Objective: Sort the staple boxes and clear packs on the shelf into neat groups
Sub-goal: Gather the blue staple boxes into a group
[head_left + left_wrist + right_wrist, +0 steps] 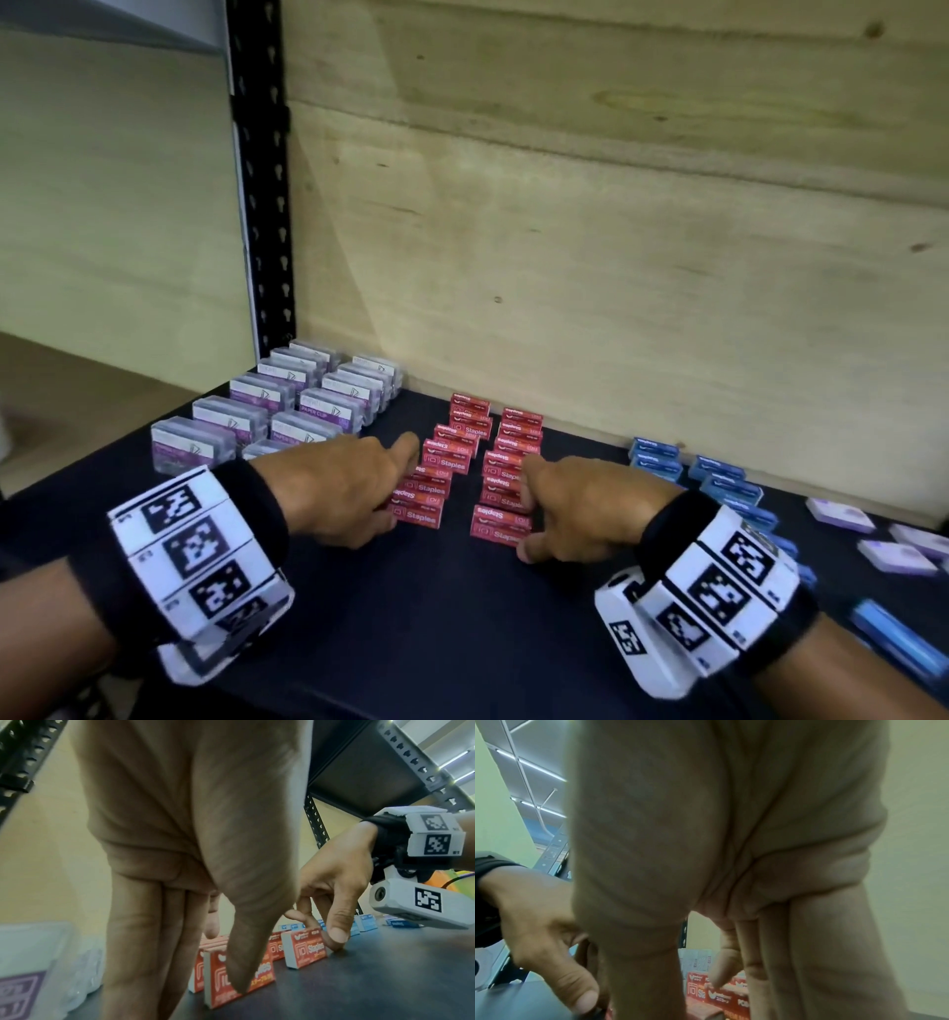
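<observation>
On the dark shelf (462, 616), each straight-fingered hand, left hand (339, 493) and right hand (585, 514), presses red staple boxes (506, 521).

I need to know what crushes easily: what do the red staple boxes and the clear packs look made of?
Red staple boxes: apparently thin printed card, matte, with plain grey-white ends in the left wrist view. Clear packs: apparently rigid see-through plastic, glossy, showing a purple and white label inside.
</observation>
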Action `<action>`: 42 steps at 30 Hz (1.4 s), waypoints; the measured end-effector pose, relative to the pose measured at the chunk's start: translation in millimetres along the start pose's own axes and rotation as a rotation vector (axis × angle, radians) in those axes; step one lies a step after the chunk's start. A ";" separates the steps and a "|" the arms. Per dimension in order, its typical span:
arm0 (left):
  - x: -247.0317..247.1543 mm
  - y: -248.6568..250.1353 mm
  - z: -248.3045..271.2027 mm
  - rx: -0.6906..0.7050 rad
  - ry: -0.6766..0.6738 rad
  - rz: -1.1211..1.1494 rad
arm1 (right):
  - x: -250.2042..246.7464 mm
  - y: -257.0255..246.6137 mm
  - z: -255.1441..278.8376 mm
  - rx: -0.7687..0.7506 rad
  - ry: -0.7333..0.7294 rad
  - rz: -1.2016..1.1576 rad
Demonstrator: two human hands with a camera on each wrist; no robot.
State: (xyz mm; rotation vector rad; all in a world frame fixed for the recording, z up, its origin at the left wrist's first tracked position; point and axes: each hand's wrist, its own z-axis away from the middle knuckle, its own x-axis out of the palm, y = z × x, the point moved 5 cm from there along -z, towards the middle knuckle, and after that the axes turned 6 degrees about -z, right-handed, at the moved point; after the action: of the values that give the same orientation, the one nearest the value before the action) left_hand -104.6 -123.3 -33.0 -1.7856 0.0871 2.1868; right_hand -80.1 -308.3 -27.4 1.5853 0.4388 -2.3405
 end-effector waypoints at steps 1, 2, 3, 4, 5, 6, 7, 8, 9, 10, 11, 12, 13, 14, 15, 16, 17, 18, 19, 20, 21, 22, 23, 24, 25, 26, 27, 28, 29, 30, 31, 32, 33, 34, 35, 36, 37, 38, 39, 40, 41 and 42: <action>0.4 0.2 1.6 -0.006 -0.016 0.027 | 0.2 2.0 1.1 -0.007 0.003 -0.013; -0.1 1.0 3.1 -0.011 -0.034 0.053 | 0.4 4.9 3.4 -0.016 0.005 -0.034; -0.4 1.1 4.8 -0.020 -0.053 0.080 | 0.6 7.7 5.0 -0.029 -0.001 -0.063; -1.8 2.1 5.9 -0.027 -0.067 0.106 | 0.7 12.2 9.0 -0.041 -0.009 -0.094; -3.5 2.4 6.9 -0.036 -0.075 0.123 | 0.7 16.4 11.8 -0.057 -0.018 -0.128; -6.0 3.7 7.8 -0.045 -0.079 0.123 | 1.3 22.4 15.2 -0.078 -0.027 -0.174; -10.0 6.5 8.2 -0.054 -0.080 0.100 | 1.8 29.8 20.1 -0.100 -0.035 -0.249; -14.2 9.0 8.5 -0.066 -0.076 0.062 | 1.7 38.1 24.7 -0.120 -0.037 -0.342; -19.7 12.9 7.6 -0.078 -0.069 0.016 | -0.2 48.4 31.3 -0.129 -0.022 -0.432; -25.7 17.1 7.1 -0.090 -0.059 -0.034 | -3.2 60.2 37.7 -0.128 0.005 -0.502; -32.3 22.9 6.2 -0.095 -0.047 -0.088 | -7.1 73.4 45.0 -0.117 0.040 -0.555; -40.3 31.3 4.1 -0.083 -0.025 -0.141 | -11.6 88.2 53.8 -0.100 0.078 -0.589; -47.6 40.6 2.2 -0.058 -0.001 -0.184 | -15.7 103.0 61.7 -0.079 0.109 -0.607; -55.1 53.4 -1.8 -0.018 0.026 -0.212 | -19.0 119.7 71.5 -0.049 0.132 -0.608; -60.6 66.4 -5.2 0.031 0.048 -0.222 | -21.1 134.8 79.5 -0.016 0.141 -0.593; -64.8 80.9 -9.4 0.089 0.057 -0.216 | -21.5 150.6 87.3 0.027 0.147 -0.575; -67.8 98.5 -14.8 0.153 0.057 -0.194 | -20.2 168.1 96.2 0.075 0.158 -0.555; -69.3 114.5 -20.0 0.212 0.050 -0.159 | -18.4 183.8 103.2 0.122 0.170 -0.531; -71.2 133.2 -26.1 0.274 0.046 -0.116 | -15.5 201.5 112.1 0.173 0.189 -0.510; -73.1 150.0 -31.5 0.330 0.051 -0.074 | -12.8 215.9 119.7 0.219 0.205 -0.486; -75.3 166.6 -36.6 0.381 0.064 -0.042 | -9.6 229.4 127.2 0.265 0.215 -0.461; -77.9 184.7 -41.6 0.424 0.080 -0.025 | -6.0 242.0 136.0 0.314 0.214 -0.424; -79.3 200.4 -45.7 0.454 0.092 -0.021 | -2.2 251.8 142.0 0.357 0.198 -0.381; -80.3 217.5 -49.5 0.482 0.095 -0.024 | 2.3 259.8 149.1 0.399 0.171 -0.333; -80.1 231.9 -52.8 0.504 0.091 -0.032 | 6.7 264.7 152.7 0.427 0.137 -0.291; -79.1 246.2 -55.3 0.522 0.078 -0.044 | 11.9 268.4 155.2 0.449 0.103 -0.265; -77.7 260.4 -57.2 0.538 0.066 -0.058 | 17.4 271.1 157.3 0.468 0.070 -0.257; -75.8 272.2 -58.2 0.545 0.058 -0.068 | 22.1 271.1 157.3 0.480 0.039 -0.250; -74.4 283.9 -58.8 0.550 0.058 -0.078 | 26.7 271.2 156.8 0.487 0.015 -0.239; -73.2 293.6 -58.5 0.551 0.065 -0.088 | 29.8 269.1 155.0 0.488 -0.001 -0.224; -72.4 302.3 -57.7 0.550 0.076 -0.104 | 32.5 267.6 152.6 0.489 -0.005 -0.212; -71.8 310.6 -57.5 0.551 0.086 -0.121 | 34.1 266.4 150.7 0.487 0.000 -0.200; -71.1 317.3 -57.8 0.551 0.090 -0.140 | 34.5 265.5 148.8 0.485 0.007 -0.184; -69.9 323.1 -58.9 0.550 0.085 -0.160 | 35.6 265.2 147.5 0.483 0.011 -0.168; -68.8 325.8 -60.3 0.548 0.082 -0.174 | 35.5 263.9 146.3 0.482 0.014 -0.150; -67.7 327.8 -62.0 0.548 0.081 -0.182 | 35.6 262.5 145.8 0.482 0.017 -0.134; -67.1 329.3 -63.6 0.551 0.084 -0.183 | 35.7 262.0 145.7 0.482 0.025 -0.128; -66.6 329.7 -64.9 0.555 0.090 -0.178 | 35.8 261.7 145.8 0.480 0.035 -0.131; -66.3 328.8 -65.7 0.561 0.096 -0.168 | 36.3 261.5 145.4 0.475 0.047 -0.148; -65.9 326.9 -65.8 0.568 0.103 -0.155 | 37.0 261.5 145.3 0.470 0.061 -0.172; -65.6 324.1 -65.5 0.578 0.111 -0.143 | 37.6 261.8 145.5 0.469 0.075 -0.197; -65.1 320.9 -65.3 0.589 0.119 -0.135 | 37.4 261.7 146.2 0.469 0.086 -0.217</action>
State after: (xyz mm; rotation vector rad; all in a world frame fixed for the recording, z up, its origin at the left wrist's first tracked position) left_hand -121.4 -456.8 -32.8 -1.5209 0.5579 1.7173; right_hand -114.3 -608.4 -35.0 1.9307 0.0786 -2.6914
